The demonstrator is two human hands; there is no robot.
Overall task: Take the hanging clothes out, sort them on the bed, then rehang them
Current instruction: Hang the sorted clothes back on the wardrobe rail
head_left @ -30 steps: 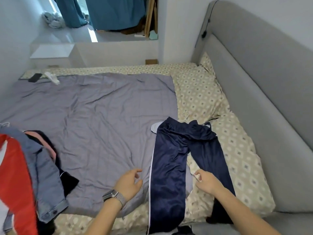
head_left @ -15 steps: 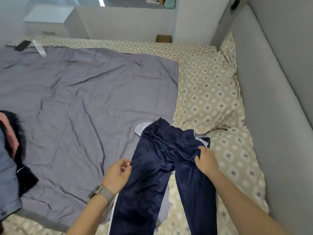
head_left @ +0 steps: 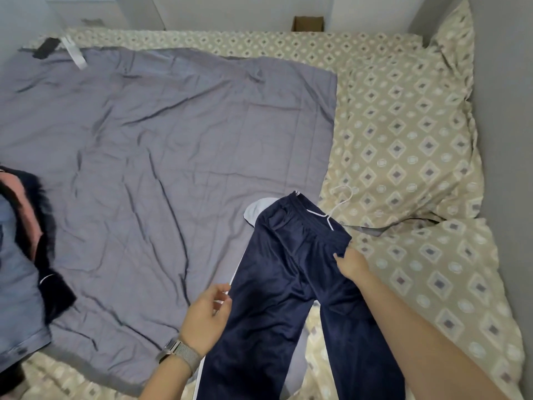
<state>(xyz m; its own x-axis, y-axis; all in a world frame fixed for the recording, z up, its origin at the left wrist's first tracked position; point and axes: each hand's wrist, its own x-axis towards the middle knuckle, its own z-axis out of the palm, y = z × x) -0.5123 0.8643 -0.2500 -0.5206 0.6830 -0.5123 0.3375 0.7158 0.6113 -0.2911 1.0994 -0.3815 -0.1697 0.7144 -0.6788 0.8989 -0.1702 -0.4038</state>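
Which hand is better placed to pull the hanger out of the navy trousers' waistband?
Right, probably. The right hand already rests on the navy trousers just below the waistband, near the white hanger. The left hand sits lower, at the leg's edge.

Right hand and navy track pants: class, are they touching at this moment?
Touching. The head view shows the right hand lying on the navy track pants just below the waistband, its fingertips pressed into the fabric with no gap.

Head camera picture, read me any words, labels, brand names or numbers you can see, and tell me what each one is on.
No text can be read anywhere.
White tag on the grey blanket: too blurred to tell if it is printed.
Navy trousers: white side stripe only, no lettering visible.
Watch on the left wrist: face not visible.
Cardboard box: no print visible.
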